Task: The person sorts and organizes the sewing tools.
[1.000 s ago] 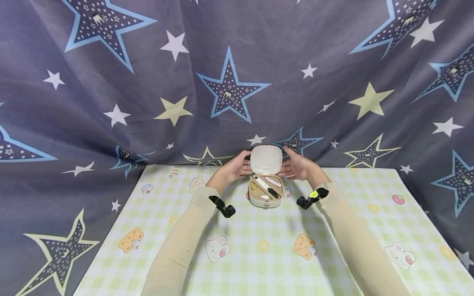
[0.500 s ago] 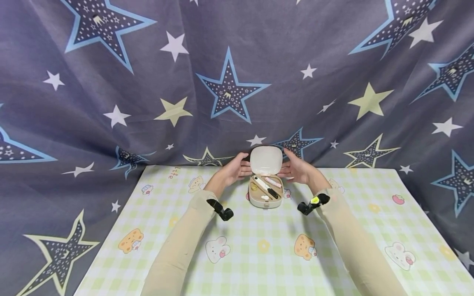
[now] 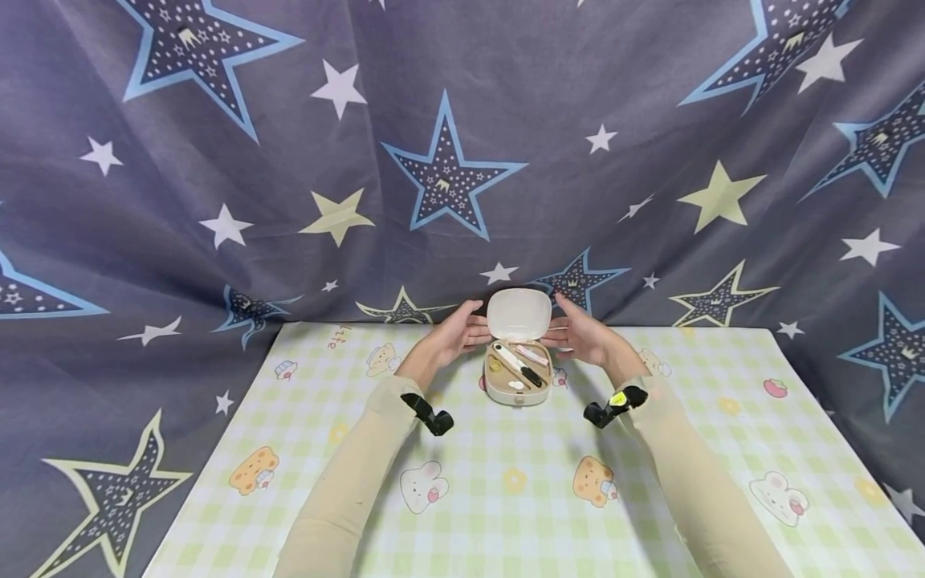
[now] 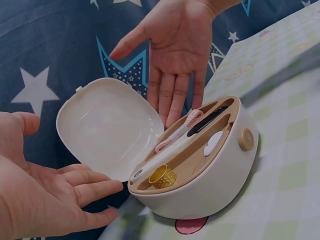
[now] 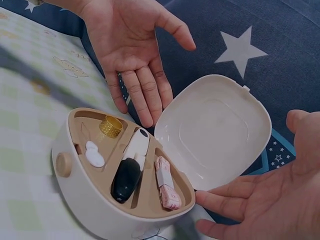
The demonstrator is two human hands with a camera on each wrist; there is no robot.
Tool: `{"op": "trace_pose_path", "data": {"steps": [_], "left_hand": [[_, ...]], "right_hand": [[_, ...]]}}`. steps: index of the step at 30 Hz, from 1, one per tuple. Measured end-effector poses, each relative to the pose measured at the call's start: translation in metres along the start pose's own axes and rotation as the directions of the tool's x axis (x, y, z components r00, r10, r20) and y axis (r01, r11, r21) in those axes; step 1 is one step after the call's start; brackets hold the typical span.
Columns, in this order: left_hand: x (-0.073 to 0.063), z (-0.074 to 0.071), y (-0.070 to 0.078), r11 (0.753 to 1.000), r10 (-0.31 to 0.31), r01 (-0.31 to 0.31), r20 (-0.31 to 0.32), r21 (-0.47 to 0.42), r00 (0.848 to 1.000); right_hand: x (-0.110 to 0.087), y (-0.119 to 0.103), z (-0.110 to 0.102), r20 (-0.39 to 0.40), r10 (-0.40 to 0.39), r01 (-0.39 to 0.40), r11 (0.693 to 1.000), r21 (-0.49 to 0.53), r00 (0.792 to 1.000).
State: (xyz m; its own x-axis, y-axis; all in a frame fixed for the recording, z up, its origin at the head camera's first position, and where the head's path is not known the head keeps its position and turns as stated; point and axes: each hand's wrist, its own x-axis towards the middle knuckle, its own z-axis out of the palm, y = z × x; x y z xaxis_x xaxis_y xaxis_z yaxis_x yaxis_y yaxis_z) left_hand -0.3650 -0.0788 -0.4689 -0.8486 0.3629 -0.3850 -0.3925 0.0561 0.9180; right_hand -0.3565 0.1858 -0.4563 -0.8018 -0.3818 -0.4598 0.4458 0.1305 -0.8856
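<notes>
A small white sewing kit box (image 3: 517, 395) stands on the table with its white lid (image 3: 519, 315) raised at the back. In its tan tray lie a gold thimble (image 5: 111, 126), a folded pink tape measure (image 5: 167, 183) with a white band, a white tool with a black end (image 5: 126, 180), and a small white piece (image 4: 213, 143). My left hand (image 3: 455, 331) is at the left of the lid's base, palm inward, fingers extended, fingertips right at the hinge side. My right hand (image 3: 584, 333) mirrors it on the right. Neither hand grips anything.
The table wears a green-and-white checked cloth (image 3: 506, 530) with cartoon animals. Behind its back edge hangs a dark blue curtain (image 3: 564, 185) with stars, close behind the lid. A black camera mount is strapped to each wrist.
The lid's top edge has sunk slightly in the head view, so its tilt has changed a little. My hands shifted only slightly and stayed beside it; the box base stayed put.
</notes>
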Motion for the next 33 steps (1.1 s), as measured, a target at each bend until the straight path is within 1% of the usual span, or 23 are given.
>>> {"op": "trace_pose_path", "data": {"steps": [6, 16, 23, 28, 33], "left_hand": [[-0.002, 0.0, -0.001, 1.0, 0.009, -0.008, -0.021, 0.029, 1.0], [-0.006, 0.002, -0.003, 0.995, 0.016, -0.01, -0.06, 0.098, 0.998], [-0.006, 0.002, -0.005, 0.997, 0.024, -0.018, -0.078, 0.08, 0.997], [-0.006, 0.003, -0.005, 0.994, 0.039, -0.032, -0.071, 0.103, 0.997], [-0.008, 0.002, -0.006, 0.988, 0.065, -0.057, -0.049, 0.144, 0.997]], "right_hand": [[0.0, 0.003, 0.002, -0.003, -0.021, 0.02, 1.0, -0.021, 1.0], [-0.002, 0.007, 0.003, -0.004, -0.032, 0.032, 0.997, -0.064, 0.999], [-0.006, 0.008, 0.004, -0.016, -0.059, 0.057, 0.991, -0.118, 0.998], [-0.012, 0.008, 0.004, -0.017, -0.084, 0.081, 0.987, -0.135, 0.996], [-0.012, 0.009, 0.003, -0.002, -0.092, 0.091, 0.986, -0.141, 0.996]]}}
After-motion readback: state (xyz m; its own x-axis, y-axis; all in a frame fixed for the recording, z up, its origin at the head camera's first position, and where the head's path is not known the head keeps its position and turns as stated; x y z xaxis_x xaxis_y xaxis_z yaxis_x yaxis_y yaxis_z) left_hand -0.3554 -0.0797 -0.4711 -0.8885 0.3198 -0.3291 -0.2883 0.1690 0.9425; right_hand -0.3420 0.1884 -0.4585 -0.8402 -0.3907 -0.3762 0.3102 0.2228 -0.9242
